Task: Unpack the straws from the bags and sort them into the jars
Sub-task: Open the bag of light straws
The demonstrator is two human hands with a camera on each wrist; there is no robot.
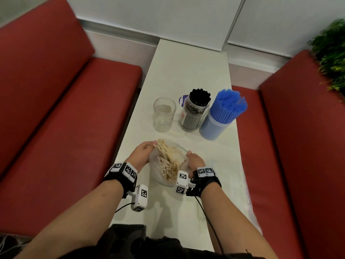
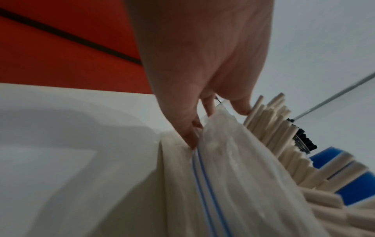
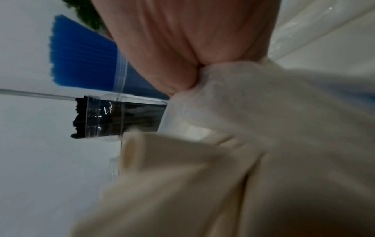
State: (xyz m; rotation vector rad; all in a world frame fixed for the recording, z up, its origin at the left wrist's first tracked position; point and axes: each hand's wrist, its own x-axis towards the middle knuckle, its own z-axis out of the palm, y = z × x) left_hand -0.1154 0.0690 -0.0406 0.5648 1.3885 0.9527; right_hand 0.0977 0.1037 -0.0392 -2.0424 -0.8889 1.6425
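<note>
A clear zip bag (image 1: 158, 171) of beige straws (image 1: 169, 159) lies on the white table (image 1: 186, 68) in front of me. My left hand (image 1: 143, 153) pinches the bag's left rim (image 2: 205, 128), with a fingertip against the straw ends (image 2: 270, 121). My right hand (image 1: 194, 161) grips the bag's right side, bunching the plastic (image 3: 233, 83). Beyond stand an empty glass jar (image 1: 164, 114), a jar of black straws (image 1: 195, 111) and a jar of blue straws (image 1: 222, 114).
Red bench seats (image 1: 65, 118) flank the narrow table on both sides. A flat clear plastic bag (image 1: 240, 184) lies at the table's right edge. A green plant (image 1: 332, 53) stands at the far right. White wall panels close the far end.
</note>
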